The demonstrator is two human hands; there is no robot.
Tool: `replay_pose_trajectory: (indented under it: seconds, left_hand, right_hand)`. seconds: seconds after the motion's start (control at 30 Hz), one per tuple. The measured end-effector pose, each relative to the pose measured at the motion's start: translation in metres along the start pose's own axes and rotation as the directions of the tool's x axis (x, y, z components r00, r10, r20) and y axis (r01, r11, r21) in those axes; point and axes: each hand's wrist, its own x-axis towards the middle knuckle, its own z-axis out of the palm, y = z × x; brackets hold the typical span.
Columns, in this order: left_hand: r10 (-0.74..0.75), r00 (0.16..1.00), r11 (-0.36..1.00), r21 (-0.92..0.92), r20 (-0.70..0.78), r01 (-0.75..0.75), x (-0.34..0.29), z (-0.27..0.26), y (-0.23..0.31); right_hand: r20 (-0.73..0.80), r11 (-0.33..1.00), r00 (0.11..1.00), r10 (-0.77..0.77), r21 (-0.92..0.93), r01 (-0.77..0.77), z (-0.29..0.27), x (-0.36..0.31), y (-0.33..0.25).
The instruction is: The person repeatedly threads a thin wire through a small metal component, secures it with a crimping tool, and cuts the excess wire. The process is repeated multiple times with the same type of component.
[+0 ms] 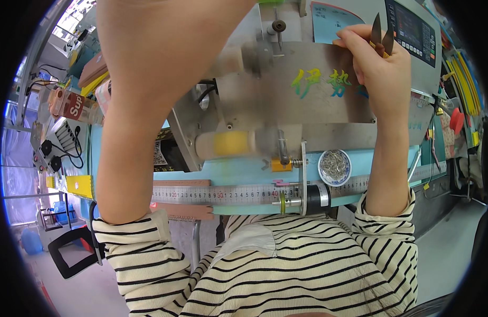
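My left forearm [130, 137] rises in front of the upper left of the view. The broad wrist or hand [175, 26] at its end is very near and cut off by the top edge, so its fingers do not show. My right hand [381, 68] is above the metal plate of a machine [328, 100], closed round a pair of thread snips [382, 39] whose dark pointed blades stick up. Thumb and forefinger are pinched together beside a blue paper note [333, 24]; anything between them is too small to make out. White-and-yellow rollers [225, 143] on the machine look blurred.
A control panel [413, 31] stands at the far right. A white dish of small metal pieces [335, 168] and a long steel ruler [244, 194] lie near the front edge, beside a black cylindrical motor [318, 198]. A clear bottle [69, 104] stands at left.
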Motion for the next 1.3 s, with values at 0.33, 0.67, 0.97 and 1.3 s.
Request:
replay_pose_trajectory:
  seconds: [0.33,0.67,0.97,1.3]
  left_hand:
    - [-0.112,0.973,0.920,0.391,0.203,0.024,-0.039,-0.029,0.051]
    - [-0.229,0.832,0.813,0.570,0.505,-0.121,-0.105,-0.015,0.070]
    - [-0.147,0.868,0.892,0.442,0.475,-0.091,-0.107,-0.008,0.057]
    - [0.149,0.885,0.751,0.532,0.440,-0.391,-0.090,-0.015,0.038]
  right_hand:
    - [0.015,0.964,0.998,0.069,0.255,-0.070,-0.007,-0.009,-0.014]
    - [0.292,0.990,0.955,0.039,0.122,-0.077,-0.039,-0.081,-0.015]
    - [0.462,0.998,0.886,0.038,0.018,-0.052,-0.033,-0.082,-0.012]
    - [0.693,0.869,0.672,-0.259,-0.137,0.476,-0.037,-0.054,-0.030]
